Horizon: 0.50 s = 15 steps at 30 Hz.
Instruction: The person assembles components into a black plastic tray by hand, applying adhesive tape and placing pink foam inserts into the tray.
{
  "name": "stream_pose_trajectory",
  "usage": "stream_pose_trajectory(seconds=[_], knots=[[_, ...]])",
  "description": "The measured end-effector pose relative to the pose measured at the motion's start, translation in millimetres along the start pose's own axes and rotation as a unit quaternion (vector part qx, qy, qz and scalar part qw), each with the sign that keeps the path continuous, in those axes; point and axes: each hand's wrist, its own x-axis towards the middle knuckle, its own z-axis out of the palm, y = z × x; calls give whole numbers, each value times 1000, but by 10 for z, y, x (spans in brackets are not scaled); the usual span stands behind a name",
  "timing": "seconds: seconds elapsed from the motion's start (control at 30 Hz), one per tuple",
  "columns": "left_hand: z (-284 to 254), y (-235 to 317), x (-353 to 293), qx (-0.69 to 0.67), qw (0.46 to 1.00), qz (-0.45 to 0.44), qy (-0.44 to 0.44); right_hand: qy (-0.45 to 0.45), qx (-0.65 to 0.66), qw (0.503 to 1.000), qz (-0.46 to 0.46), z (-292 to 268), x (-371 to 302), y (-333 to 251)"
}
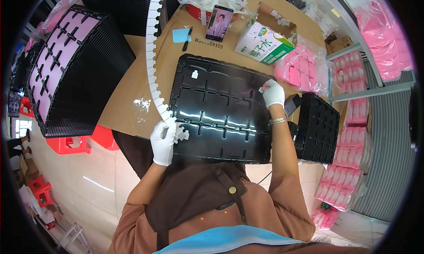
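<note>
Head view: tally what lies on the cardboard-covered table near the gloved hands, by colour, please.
Black: 3, the tray under both hands, the small tray stack, the pen
White: 2, the notched strip at the left hand, the small piece at the right hand
Blue: 1, the note
Total: 6

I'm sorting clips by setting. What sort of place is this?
Probably a small packing or assembly workshop: stacks of black trays, shelves of pink packets, and a gloved right hand working over a black tray.
</note>
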Motion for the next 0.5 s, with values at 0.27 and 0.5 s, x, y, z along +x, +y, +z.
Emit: stream_pose_trajectory(seconds=[0.27,0.5], knots=[[-12,-1,19,-16,1000,2,8,74,-22,981,-176,-129,-253,-60],[-1,3,22,15,999,31,-3,-99,232,957,-140,165,-407,-1393]])
